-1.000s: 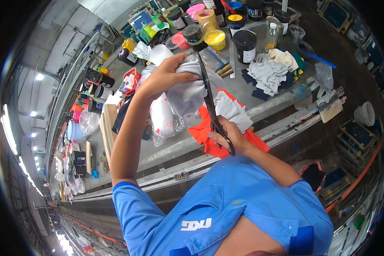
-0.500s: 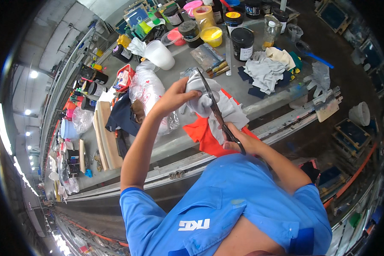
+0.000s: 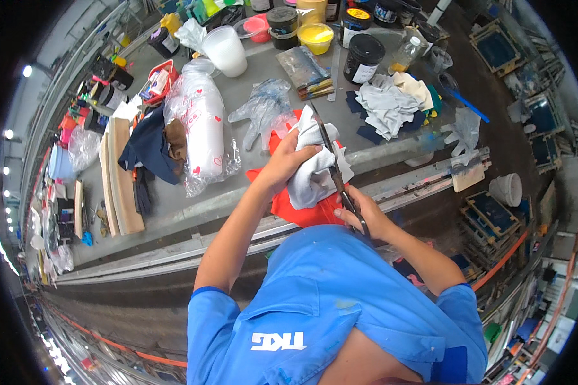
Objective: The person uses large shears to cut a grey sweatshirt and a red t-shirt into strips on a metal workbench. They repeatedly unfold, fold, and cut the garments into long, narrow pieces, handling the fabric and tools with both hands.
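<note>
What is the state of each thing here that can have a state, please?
Left hand: gripping the grey cloth.
Grey cloth: bunched, held up over the orange cloth.
Scissors: in the right hand, blades against the cloth.
White cup: upright.
Black jar: upright, lid on.
Yellow tub: open.

cloth (image 3: 315, 170) on the bench (image 3: 173, 205); cup stack (image 3: 202, 128) left of it, rag pile (image 3: 392, 106) right.
</note>
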{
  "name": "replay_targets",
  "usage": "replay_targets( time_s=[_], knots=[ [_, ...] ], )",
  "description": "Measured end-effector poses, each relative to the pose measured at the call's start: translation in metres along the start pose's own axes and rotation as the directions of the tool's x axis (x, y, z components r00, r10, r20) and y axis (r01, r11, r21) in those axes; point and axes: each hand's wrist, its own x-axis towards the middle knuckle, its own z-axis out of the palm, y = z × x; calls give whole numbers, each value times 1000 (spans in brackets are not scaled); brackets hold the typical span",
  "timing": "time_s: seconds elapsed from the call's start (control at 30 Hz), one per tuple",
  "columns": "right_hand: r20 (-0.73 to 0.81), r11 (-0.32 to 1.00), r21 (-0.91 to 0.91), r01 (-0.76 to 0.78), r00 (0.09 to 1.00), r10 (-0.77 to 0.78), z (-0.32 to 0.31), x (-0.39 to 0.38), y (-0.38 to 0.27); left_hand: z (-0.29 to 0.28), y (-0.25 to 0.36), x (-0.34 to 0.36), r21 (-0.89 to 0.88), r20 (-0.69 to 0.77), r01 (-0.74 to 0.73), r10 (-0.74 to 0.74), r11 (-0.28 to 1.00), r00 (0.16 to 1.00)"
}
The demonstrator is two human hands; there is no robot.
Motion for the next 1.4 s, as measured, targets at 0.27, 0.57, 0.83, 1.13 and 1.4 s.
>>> replay_targets(
  time_s=[0.27, 0.57, 0.83, 1.13, 1.4],
  knots=[
    [94, 996, -89, -9, 995, 18, -12, 4, 1, -4, 14, -5, -74, -12, -94, 93, 993, 996],
    [198, 1000, 7, 13, 980, -14, -14, 8, 3, -19, -2, -11, 122, 54, 81, -88, 989, 995],
    [135, 995, -84, -50, 989, 61, 0, 14, -14, -42, 24, -9, 75, 206, 47, -61, 996, 977],
    [59, 999, 21, -29, 998, 27, -10, 17, 7, -64, 53, -15, 42, 68, 80, -83, 996, 994],
    [-124, 946, 239, 218, 973, -193, -11, 29, 39, -59, 83, -22, 31, -112, -35, 38, 999, 993]
  ],
)
